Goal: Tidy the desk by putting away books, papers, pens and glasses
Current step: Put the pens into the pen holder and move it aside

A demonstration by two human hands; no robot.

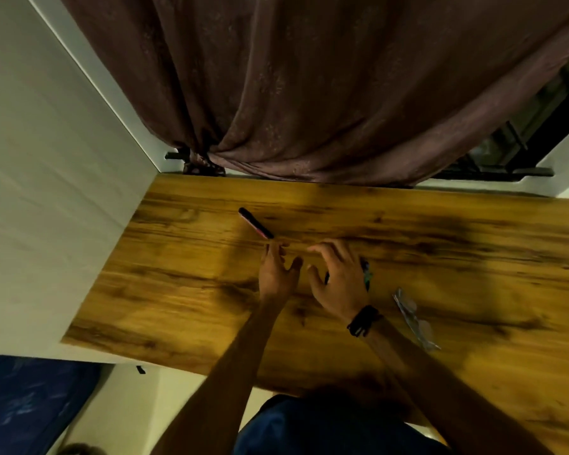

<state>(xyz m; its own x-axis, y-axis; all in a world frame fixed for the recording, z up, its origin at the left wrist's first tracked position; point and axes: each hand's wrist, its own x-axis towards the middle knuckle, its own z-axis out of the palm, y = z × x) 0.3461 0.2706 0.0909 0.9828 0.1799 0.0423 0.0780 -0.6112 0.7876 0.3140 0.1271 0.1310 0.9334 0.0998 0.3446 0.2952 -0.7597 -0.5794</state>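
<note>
On the wooden desk (440,244), a pink-and-black pen (255,223) lies at about 11 o'clock from the left hand (278,274), whose spread fingers almost touch its near tip. Right hand (337,280) curls over some pens (366,274), grip unclear. Glasses (414,318) sit at 4 o'clock.

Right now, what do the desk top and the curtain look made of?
Desk top: wood or wood-look laminate, smooth with a slight sheen; dark grain streaks run along it. Which of the two, I cannot tell. Curtain: woven cloth, matte brownish-purple, hanging in soft folds with a faint pattern.
</note>
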